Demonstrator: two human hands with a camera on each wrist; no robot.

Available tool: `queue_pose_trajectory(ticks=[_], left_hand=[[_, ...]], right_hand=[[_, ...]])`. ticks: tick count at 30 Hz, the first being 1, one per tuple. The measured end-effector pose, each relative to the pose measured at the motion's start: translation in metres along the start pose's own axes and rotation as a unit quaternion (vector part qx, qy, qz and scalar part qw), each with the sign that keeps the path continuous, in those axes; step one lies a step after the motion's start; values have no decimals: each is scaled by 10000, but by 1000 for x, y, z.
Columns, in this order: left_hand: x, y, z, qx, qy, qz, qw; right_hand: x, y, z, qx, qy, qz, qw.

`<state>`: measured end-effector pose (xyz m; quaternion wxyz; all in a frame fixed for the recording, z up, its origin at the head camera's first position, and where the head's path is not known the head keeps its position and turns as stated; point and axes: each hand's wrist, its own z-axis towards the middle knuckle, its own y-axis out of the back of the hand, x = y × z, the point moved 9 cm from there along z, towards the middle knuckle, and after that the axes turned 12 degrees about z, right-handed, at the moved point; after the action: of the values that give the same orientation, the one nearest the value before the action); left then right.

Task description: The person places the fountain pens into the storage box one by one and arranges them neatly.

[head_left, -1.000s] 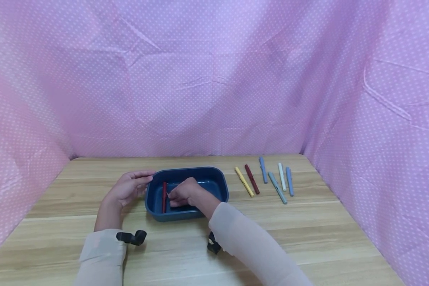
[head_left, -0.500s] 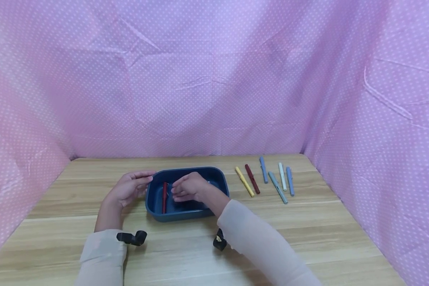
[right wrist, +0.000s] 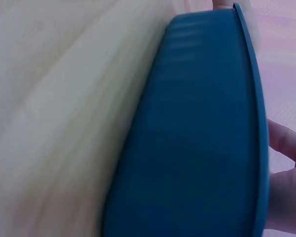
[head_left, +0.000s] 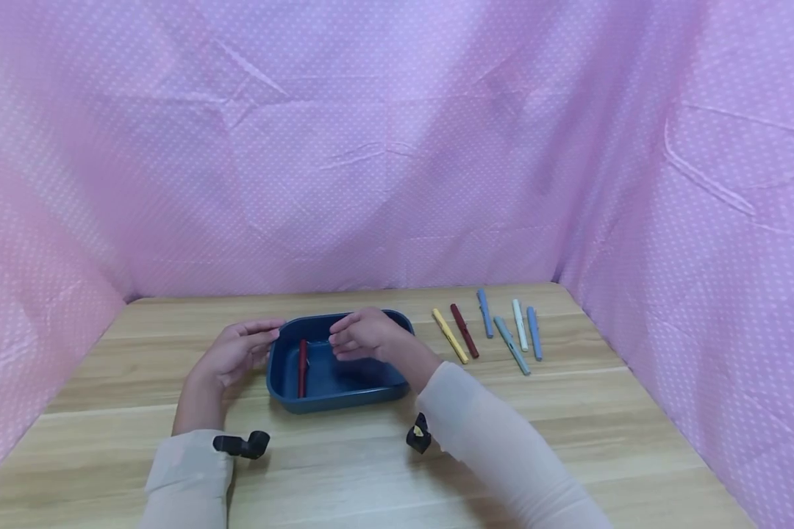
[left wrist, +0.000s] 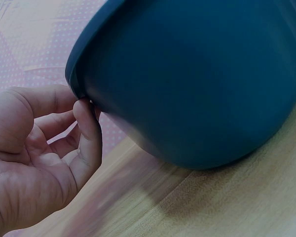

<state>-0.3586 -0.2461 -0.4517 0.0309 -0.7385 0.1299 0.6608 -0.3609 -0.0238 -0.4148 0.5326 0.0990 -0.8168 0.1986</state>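
Observation:
A dark blue rectangular box (head_left: 340, 403) with rounded corners stands on the wooden table. Inside it, along the left end, lies one dark red pen (head_left: 302, 367). My left hand (head_left: 231, 355) pinches the rim at the left end; in the left wrist view, finger and thumb tips (left wrist: 86, 111) meet at the lip. My right hand (head_left: 369, 336) hovers over the back right part of the box, fingers loosely extended, holding nothing. The right wrist view shows the box's outer wall (right wrist: 197, 123), with part of my right hand (right wrist: 288, 192) beyond the rim.
Right of the box lie several capped pens: yellow (head_left: 450, 336), dark red (head_left: 465, 330), blue (head_left: 485, 313), grey-green (head_left: 512, 345), pale mint (head_left: 520, 325) and another blue one (head_left: 534, 333). Pink dotted cloth (head_left: 397, 162) hangs behind and at both sides of the table.
My right hand has let go of the dark red pen and lifted up and to the right, its fingers loosening. The left hand keeps its place at the rim.

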Motion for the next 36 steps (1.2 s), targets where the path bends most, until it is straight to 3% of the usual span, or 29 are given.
queue_pose_trajectory(ticks=[23, 36], left_hand=[[2, 5, -5, -2, 46, -61, 10000], [-3, -1, -3, 30, 62, -157, 9999]], right_hand=[[35, 31, -11, -188, 194, 77, 9996], [48, 70, -19, -552, 233, 189, 9980]])
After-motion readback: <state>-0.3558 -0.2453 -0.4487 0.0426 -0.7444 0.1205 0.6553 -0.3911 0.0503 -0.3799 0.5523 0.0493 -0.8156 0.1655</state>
